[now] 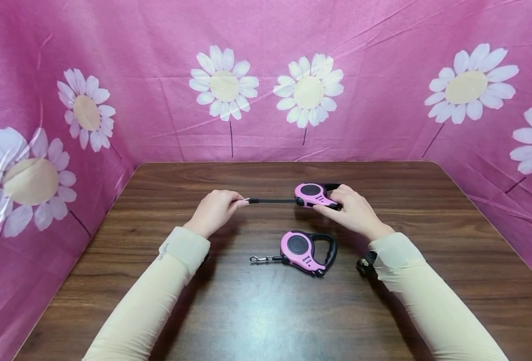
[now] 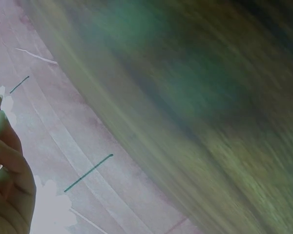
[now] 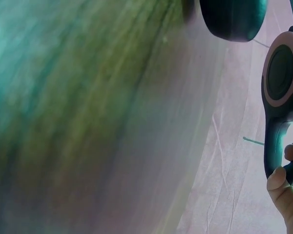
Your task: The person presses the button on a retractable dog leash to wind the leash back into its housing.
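Observation:
Two pink-and-black retractable dog leashes are in the head view. My right hand (image 1: 356, 213) grips the farther leash (image 1: 310, 189) by its black handle end, with the thumb along its near side. From its left end a short black strap (image 1: 275, 201) runs straight to my left hand (image 1: 216, 208). That hand pinches the strap's metal clip, mostly hidden by the fingers. Nearer me, the second leash (image 1: 308, 256) lies flat on the table, its metal clip (image 1: 261, 259) pointing left. The right wrist view shows the held leash (image 3: 281, 73) at its right edge.
The brown wooden table (image 1: 126, 281) ends at a pink cloth backdrop (image 1: 266, 140) printed with white daisies, which also covers both sides. A dark rounded shape (image 3: 234, 19) at the top of the right wrist view cannot be made out.

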Motion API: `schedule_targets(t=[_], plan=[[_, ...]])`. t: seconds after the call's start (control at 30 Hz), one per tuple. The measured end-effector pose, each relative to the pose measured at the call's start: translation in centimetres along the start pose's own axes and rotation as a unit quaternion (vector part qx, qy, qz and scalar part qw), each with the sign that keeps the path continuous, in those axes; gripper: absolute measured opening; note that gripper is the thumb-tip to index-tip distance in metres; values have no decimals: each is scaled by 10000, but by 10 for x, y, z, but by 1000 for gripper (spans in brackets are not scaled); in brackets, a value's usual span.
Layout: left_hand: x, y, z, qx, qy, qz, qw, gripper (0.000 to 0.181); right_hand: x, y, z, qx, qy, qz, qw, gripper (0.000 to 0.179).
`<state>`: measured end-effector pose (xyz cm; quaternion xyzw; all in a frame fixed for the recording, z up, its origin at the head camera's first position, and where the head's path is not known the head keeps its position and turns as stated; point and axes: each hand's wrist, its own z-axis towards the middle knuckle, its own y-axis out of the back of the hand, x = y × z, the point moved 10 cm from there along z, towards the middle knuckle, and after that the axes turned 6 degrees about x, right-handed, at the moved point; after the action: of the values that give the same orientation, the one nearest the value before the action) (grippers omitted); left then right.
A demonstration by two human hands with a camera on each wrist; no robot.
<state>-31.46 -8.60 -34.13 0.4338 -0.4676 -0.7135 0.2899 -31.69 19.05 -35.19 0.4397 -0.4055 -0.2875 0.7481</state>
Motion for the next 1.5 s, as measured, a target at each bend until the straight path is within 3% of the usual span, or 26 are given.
schedule_targets(t=[1.5], plan=[[-28,-10,14,97,-187,-59,9998,23,11,-4,5,74,143,64,9999,36]])
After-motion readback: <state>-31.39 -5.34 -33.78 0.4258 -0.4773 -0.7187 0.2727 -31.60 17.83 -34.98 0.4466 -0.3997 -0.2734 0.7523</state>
